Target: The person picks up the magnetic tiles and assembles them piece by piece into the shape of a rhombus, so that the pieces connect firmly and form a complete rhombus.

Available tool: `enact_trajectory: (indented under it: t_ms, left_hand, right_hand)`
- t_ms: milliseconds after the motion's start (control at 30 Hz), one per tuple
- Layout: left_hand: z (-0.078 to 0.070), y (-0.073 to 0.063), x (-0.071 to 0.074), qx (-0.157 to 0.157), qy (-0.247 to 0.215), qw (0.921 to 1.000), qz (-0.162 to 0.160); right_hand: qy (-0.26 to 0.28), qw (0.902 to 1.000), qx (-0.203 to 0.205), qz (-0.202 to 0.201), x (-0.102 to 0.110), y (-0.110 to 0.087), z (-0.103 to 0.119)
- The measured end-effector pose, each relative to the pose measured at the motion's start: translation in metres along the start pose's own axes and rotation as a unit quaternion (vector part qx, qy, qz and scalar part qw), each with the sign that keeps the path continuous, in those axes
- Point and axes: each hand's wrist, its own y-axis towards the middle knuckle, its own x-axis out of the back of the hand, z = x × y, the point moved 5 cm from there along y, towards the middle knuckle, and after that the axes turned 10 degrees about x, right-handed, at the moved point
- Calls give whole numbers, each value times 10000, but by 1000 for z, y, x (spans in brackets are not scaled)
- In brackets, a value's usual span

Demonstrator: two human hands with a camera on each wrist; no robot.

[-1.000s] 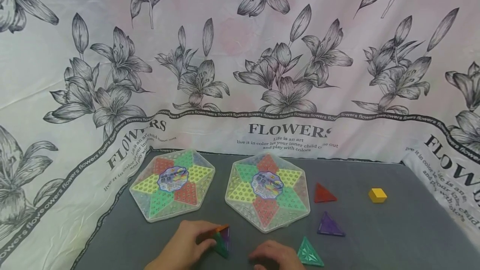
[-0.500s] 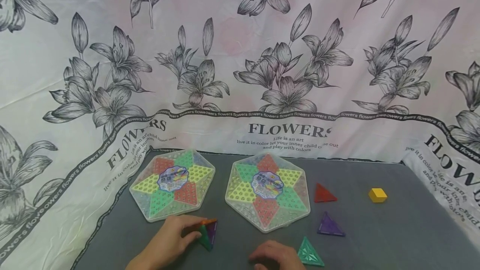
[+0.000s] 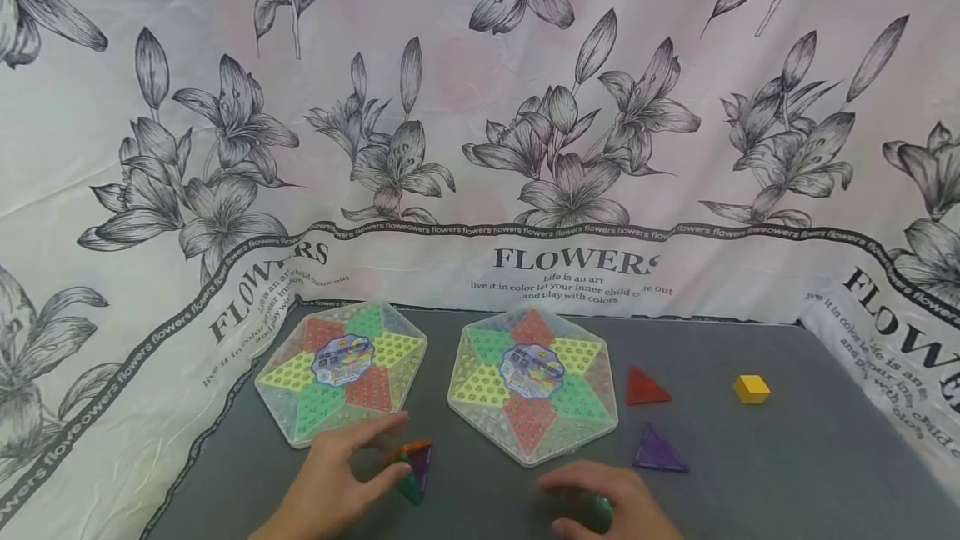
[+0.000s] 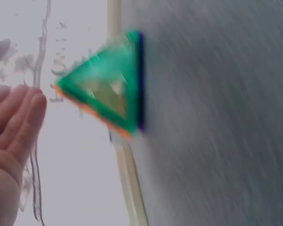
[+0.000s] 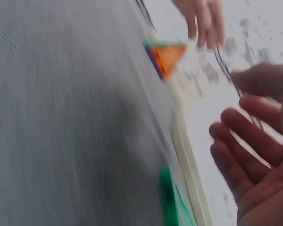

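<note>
In the head view my left hand (image 3: 333, 473) has its fingers spread beside a small standing structure of magnetic triangle tiles (image 3: 420, 467). The left wrist view shows its green triangle face (image 4: 96, 63), edged in orange and dark purple, with the fingers (image 4: 21, 122) straight and apart from it. My right hand (image 3: 618, 494) hovers over a green triangle tile (image 3: 602, 511), mostly hidden under it. From the right wrist, that tile (image 5: 170, 200) lies below the loosely bent fingers (image 5: 250, 136), and an orange triangle face (image 5: 167, 57) of the structure shows farther off.
Two hexagonal boxed star-board games (image 3: 341, 373) lie at the back left and centre, the second box (image 3: 532, 386) behind my hands. A red triangle tile (image 3: 647, 387), a purple triangle tile (image 3: 660, 450) and a yellow cube (image 3: 752, 388) rest on the grey table (image 3: 810, 473) to the right.
My left hand carried the tile structure left, then let go of it, fingers opening. My right hand has moved right, over the green triangle tile.
</note>
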Motion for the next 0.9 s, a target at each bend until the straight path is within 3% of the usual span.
enact_trajectory:
  t_ms: [133, 200, 367, 500, 600, 700, 800, 900]
  left_hand:
    - [-19, 3, -9, -455, -885, 9947, 276]
    - [-25, 5, -15, -677, -1109, 9904, 480]
    - [-36, 10, -39, -751, -1415, 9808, 1112]
    - [-43, 15, -64, -248, -2062, 9613, 1810]
    - [-49, 21, -83, -4, -2299, 9501, 2110]
    - [-56, 30, -102, -303, -2180, 9507, 2186]
    - [-65, 39, -121, -935, -1758, 9573, 2097]
    - [-71, 46, -140, -1096, -1594, 9568, 2172]
  right_hand:
    - [276, 9965, -785, -79, 38, -21, -3]
    - [427, 9914, -1238, -92, 56, -33, -5]
    - [206, 9776, -2083, -237, 94, -60, -8]
    - [-168, 9809, -1868, -510, 115, -71, -10]
    - [-245, 9825, -1704, -708, 124, -73, -13]
    - [-289, 9783, -1890, -795, 128, -74, -18]
    - [-391, 9742, -2046, -869, 130, -76, -23]
    - [-471, 9718, -2080, -1007, 131, -79, -27]
